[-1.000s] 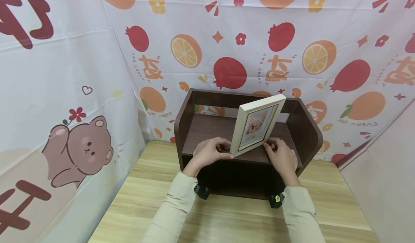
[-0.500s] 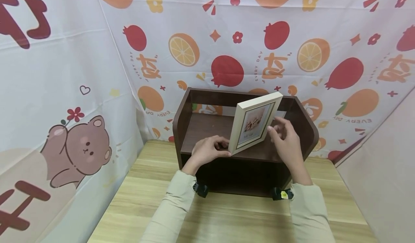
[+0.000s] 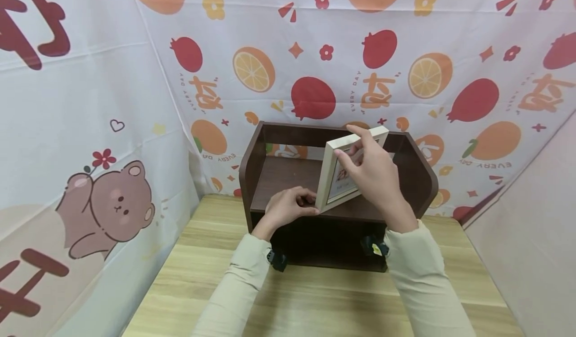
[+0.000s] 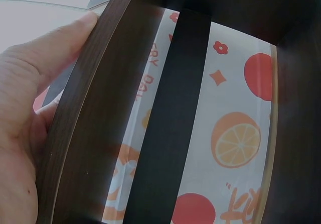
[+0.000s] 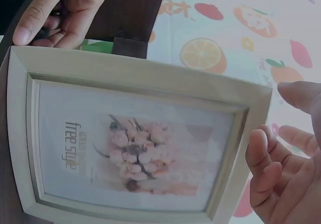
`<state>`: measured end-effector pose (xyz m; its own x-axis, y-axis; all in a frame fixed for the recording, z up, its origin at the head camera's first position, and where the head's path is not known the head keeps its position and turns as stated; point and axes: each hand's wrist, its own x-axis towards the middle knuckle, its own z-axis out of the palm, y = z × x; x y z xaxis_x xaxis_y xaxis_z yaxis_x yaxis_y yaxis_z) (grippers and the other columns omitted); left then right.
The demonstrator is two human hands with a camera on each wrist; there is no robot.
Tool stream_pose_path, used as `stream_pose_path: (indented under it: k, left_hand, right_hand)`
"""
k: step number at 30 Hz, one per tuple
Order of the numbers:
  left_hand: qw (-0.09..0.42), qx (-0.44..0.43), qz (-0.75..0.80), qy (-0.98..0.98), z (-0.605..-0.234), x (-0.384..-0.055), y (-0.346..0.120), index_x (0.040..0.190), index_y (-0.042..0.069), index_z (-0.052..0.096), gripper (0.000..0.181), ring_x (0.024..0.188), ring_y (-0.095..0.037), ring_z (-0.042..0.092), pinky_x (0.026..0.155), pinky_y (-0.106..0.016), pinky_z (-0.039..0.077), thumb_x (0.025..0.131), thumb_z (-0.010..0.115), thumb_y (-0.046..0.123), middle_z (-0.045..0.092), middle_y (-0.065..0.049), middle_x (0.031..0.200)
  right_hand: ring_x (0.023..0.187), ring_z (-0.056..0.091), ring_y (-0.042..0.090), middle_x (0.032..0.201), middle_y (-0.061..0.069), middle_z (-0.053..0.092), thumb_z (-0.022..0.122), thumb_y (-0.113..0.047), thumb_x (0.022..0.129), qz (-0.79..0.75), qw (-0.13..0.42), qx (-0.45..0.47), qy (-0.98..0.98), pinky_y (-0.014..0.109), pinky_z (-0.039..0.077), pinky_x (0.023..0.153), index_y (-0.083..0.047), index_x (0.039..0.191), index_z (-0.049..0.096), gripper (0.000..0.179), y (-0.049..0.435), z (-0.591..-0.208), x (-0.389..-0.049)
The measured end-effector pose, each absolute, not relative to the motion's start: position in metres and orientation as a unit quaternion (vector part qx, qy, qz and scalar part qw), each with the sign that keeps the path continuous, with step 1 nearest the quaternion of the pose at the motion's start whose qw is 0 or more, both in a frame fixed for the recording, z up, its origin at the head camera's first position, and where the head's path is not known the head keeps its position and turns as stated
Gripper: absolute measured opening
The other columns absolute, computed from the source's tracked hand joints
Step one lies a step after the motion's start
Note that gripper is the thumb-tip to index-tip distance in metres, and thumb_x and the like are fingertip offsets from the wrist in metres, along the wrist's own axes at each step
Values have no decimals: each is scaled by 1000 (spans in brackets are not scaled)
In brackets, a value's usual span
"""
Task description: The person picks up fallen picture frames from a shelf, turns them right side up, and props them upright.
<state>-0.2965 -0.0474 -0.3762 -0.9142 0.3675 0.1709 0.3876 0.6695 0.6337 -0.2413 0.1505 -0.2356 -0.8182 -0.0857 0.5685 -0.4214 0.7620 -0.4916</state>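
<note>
A cream picture frame (image 3: 321,182) stands upright and angled on the upper shelf of a dark brown desk shelf (image 3: 288,174). Its front, with a flower picture (image 5: 140,153), fills much of the right wrist view. My left hand (image 3: 288,207) holds the frame's lower left corner, thumb at the front edge and the other fingers curled beside it. At the frame's top edge is my right hand (image 3: 373,172), fingers loosely bent and spread around that edge; a firm grip is not visible. In the left wrist view the left thumb (image 4: 65,45) lies along the shelf board.
The desk shelf stands on a wood-grain table (image 3: 198,257), against a fruit-print cloth (image 3: 279,27). Its side panels (image 3: 425,177) rise left and right of the frame. Below the upper shelf is a dark lower compartment (image 3: 324,242). A bear-print cloth (image 3: 121,202) hangs at the left.
My right hand has left the frame's lower right corner and moved up to its top edge. My left hand stays at the lower left corner, and the frame keeps nearly the same stance.
</note>
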Motion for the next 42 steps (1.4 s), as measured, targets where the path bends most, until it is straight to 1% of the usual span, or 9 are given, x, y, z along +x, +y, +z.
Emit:
stream_pose_path:
  k: [5, 9, 13, 19, 25, 29, 33, 37, 42]
  left_hand:
    - [20, -204, -348, -915, -373, -296, -49, 107, 33, 71, 34, 81, -4, 57, 71, -29, 44, 77, 78, 47, 64, 15, 94]
    - [20, -207, -343, -916, -373, -296, -49, 109, 32, 71, 35, 84, -5, 58, 72, -29, 45, 78, 76, 48, 65, 14, 96]
    - [27, -210, -340, -916, -374, -294, -46, 109, 30, 70, 35, 84, -6, 59, 72, -29, 45, 79, 76, 47, 65, 13, 97]
    - [58, -213, -331, -918, -379, -286, -38, 113, 30, 69, 35, 82, -5, 57, 72, -27, 44, 81, 76, 43, 65, 14, 96]
    - [82, -213, -359, -905, -380, -281, -34, 121, 27, 65, 41, 93, -10, 67, 82, -38, 48, 82, 76, 35, 71, 8, 104]
    - [91, -228, -398, -884, -379, -278, -31, 125, 25, 62, 44, 94, -12, 70, 84, -42, 49, 84, 76, 30, 72, 4, 109]
    - [93, -234, -424, -870, -379, -276, -28, 125, 24, 61, 44, 93, -13, 71, 85, -42, 51, 84, 76, 27, 71, 2, 113]
    - [81, -233, -451, -858, -379, -272, -26, 123, 23, 61, 41, 92, -14, 71, 81, -39, 54, 85, 75, 24, 70, 0, 113]
    - [62, -238, -485, -839, -377, -268, -22, 120, 22, 63, 36, 91, -16, 70, 74, -33, 55, 86, 74, 23, 70, -1, 110]
  right_hand:
    - [61, 56, 15, 92, 3, 62, 66, -35, 91, 296, 248, 142, -911, 29, 38, 48, -14, 140, 47, 57, 140, -235, -246]
    - [62, 51, 15, 89, 1, 60, 65, -36, 92, 292, 240, 135, -916, 28, 36, 48, -15, 137, 50, 52, 137, -241, -248]
    - [59, 49, 15, 87, 1, 60, 65, -37, 92, 286, 246, 132, -917, 28, 35, 47, -15, 136, 50, 51, 137, -246, -248]
    - [58, 51, 16, 87, 3, 62, 66, -36, 92, 283, 259, 128, -914, 28, 35, 46, -15, 138, 46, 55, 137, -254, -246]
    - [58, 50, 17, 89, 7, 63, 66, -34, 92, 302, 263, 126, -908, 28, 35, 47, -15, 142, 42, 58, 136, -259, -246]
    - [55, 49, 18, 88, 7, 64, 65, -33, 92, 303, 265, 122, -907, 28, 34, 46, -16, 143, 41, 59, 136, -258, -244]
    - [57, 53, 19, 86, 7, 64, 65, -33, 93, 299, 272, 116, -907, 28, 36, 46, -16, 142, 43, 56, 137, -256, -242]
    - [62, 57, 19, 85, 7, 64, 64, -32, 93, 303, 270, 113, -907, 28, 39, 49, -16, 141, 44, 55, 139, -256, -239]
    - [62, 56, 19, 81, 7, 63, 64, -32, 93, 305, 278, 113, -904, 28, 40, 49, -16, 141, 45, 54, 143, -257, -235]
